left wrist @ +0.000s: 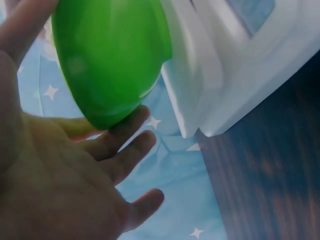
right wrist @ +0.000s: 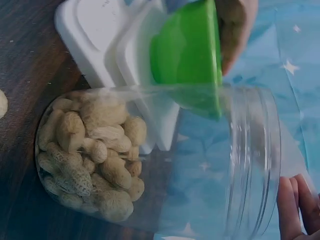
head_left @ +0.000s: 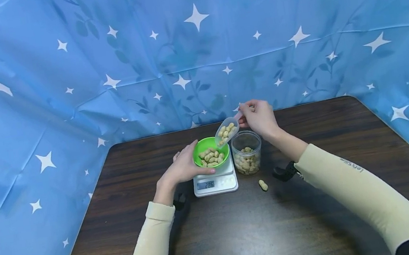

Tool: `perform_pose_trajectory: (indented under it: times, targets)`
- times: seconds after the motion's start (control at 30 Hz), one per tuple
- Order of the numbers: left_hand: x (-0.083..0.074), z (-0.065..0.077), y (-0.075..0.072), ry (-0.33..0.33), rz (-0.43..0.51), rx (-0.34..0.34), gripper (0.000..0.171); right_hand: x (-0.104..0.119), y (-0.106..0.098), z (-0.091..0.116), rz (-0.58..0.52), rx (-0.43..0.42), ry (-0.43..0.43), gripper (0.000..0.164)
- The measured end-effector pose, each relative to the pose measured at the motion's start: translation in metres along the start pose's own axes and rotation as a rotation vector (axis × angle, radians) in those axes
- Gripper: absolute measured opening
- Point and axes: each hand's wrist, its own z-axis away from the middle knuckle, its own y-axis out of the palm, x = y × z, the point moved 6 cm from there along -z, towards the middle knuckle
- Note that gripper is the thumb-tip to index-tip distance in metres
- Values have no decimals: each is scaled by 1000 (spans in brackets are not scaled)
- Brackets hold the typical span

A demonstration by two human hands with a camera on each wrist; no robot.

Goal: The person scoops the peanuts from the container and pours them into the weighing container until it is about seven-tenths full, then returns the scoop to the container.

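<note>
A green bowl (head_left: 202, 145) of unshelled peanuts stands on a white kitchen scale (head_left: 218, 185), whose display seems to read 286. My left hand (head_left: 183, 165) holds the bowl from its left, thumb toward the front and fingers along the far side; the left wrist view shows fingertips against the green wall (left wrist: 107, 60). Pinched by its handle in my right hand (head_left: 261, 118) is a clear scoop (head_left: 231, 120) with several peanuts, tilted down so its lip overlaps the bowl's right rim. Below the scoop, a clear jar (right wrist: 200, 160) is partly filled with peanuts (right wrist: 90, 155).
One loose peanut (head_left: 263, 185) lies on the dark wooden table (head_left: 228, 237) in front of the jar. The jar stands close to the scale's right side. A blue star-patterned curtain (head_left: 164, 63) hangs behind the table's far edge.
</note>
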Motion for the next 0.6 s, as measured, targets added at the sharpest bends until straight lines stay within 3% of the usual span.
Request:
perform_pose_trajectory:
  times: [0.1, 0.23, 0.6]
  targets:
    - [0, 0, 1, 3, 17, -11, 118, 8, 5, 4, 95, 1, -87, 33]
    - [0, 0, 0, 8, 31, -20, 117, 16, 5, 4, 111, -11, -131, 33]
    - [2, 0, 2, 8, 57, -24, 116, 29, -25, 3, -73, -65, -178, 30]
